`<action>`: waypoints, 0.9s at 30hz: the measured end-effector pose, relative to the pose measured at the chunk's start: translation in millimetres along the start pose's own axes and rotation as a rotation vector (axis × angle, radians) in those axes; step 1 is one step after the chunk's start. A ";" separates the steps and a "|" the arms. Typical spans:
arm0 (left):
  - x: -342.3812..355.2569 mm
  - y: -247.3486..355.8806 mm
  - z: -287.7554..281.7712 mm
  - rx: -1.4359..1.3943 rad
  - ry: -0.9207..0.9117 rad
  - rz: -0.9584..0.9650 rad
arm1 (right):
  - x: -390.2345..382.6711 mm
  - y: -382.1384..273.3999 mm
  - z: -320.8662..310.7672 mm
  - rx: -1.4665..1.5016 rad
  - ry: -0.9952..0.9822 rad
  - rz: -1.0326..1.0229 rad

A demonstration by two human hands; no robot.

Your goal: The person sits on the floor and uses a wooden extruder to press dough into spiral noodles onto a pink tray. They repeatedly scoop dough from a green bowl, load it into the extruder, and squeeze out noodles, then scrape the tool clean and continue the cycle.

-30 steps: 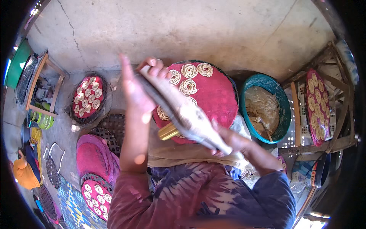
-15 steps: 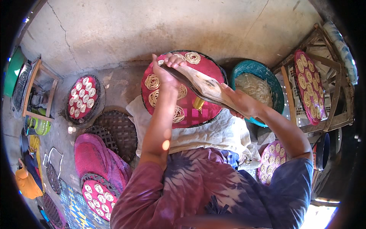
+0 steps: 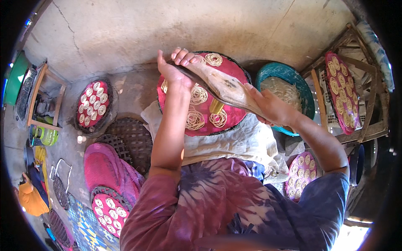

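Both hands hold a long wooden hand press (image 3: 228,85), slanted over a round tray (image 3: 234,126) lined with red cloth. My left hand (image 3: 179,70) is closed round its far left end, fingers over the top and thumb apart. Closed on its lower right end is my right hand (image 3: 271,104). A short brass-coloured cylinder (image 3: 216,106) sticks out below the press. Just beneath it lies a coil of pale dough strands (image 3: 218,119). Other dough coils, such as one at the front (image 3: 194,119) and one at the back (image 3: 214,59), lie on the cloth; the press hides part of the tray.
At the right of the tray stands a teal basin (image 3: 307,98) with pale wet dough. Coil-covered trays rest at the left (image 3: 92,103), lower left (image 3: 109,213), and against a wooden frame (image 3: 341,90) at the right. A pale cloth (image 3: 234,146) covers my lap; a wall (image 3: 167,33) rises behind.
A dough coil now lies under the cylinder, where bare red cloth and hanging strands showed before. The press's left end has shifted slightly left and up in the picture.
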State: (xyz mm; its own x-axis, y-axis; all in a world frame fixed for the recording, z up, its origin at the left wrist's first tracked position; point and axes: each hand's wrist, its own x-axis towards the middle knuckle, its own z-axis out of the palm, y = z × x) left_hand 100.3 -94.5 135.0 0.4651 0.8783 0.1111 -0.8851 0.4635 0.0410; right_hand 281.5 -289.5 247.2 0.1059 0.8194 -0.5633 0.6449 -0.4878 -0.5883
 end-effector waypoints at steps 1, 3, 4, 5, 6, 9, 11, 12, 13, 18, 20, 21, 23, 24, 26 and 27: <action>-6.1 1.5 -0.4 0.030 0.035 0.015 | -0.3 1.5 1.9 0.004 -0.015 -0.002; -17.4 -1.1 -3.7 0.024 0.042 0.007 | -2.4 9.4 4.4 0.009 -0.033 0.060; -21.0 -7.2 -6.9 -0.008 0.041 -0.012 | -2.5 14.9 5.4 0.016 -0.028 0.086; -22.9 -14.9 -10.6 -0.038 0.019 -0.029 | -2.6 21.2 5.4 0.022 -0.023 0.112; -21.0 -23.1 -13.9 -0.039 0.065 -0.034 | -1.4 27.4 5.9 0.036 -0.007 0.097; -5.4 -44.8 -20.7 -0.007 0.057 -0.030 | 2.1 45.0 3.4 0.040 0.082 0.051; 2.5 -52.8 -21.1 0.021 0.067 -0.039 | 5.7 52.2 3.9 0.043 0.130 0.053; 4.7 -54.6 -19.1 0.032 0.096 -0.049 | 6.6 54.2 4.8 0.052 0.138 0.070; 4.6 -54.9 -15.8 0.058 0.075 -0.047 | 6.1 55.1 5.3 0.062 0.145 0.086; -8.5 -50.1 14.1 0.101 0.162 -0.018 | -11.8 50.5 2.2 0.140 0.034 0.073; -12.5 -46.8 22.6 0.082 0.108 -0.028 | -19.1 47.2 -1.9 0.162 0.010 0.094; -12.8 -46.1 23.8 0.074 0.085 -0.027 | -21.1 45.9 -4.4 0.182 -0.008 0.092; -9.7 -47.2 19.8 0.054 0.002 -0.026 | -20.0 45.3 -6.6 0.199 -0.025 0.070; -6.9 -48.3 14.4 0.050 0.095 -0.052 | -16.9 46.2 -6.4 0.197 -0.026 0.053; 1.3 -52.6 -0.5 0.025 0.130 -0.100 | -9.1 50.9 -4.5 0.172 -0.019 0.045; 5.3 -55.1 -8.9 -0.023 0.207 -0.117 | -4.8 54.5 -2.9 0.148 -0.011 0.055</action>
State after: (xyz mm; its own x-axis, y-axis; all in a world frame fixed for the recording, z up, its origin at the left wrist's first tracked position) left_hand 151.6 -114.4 124.5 0.5600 0.8225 -0.0994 -0.8254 0.5643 0.0190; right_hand 318.3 -319.2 219.5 0.1293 0.7874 -0.6028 0.5195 -0.5716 -0.6352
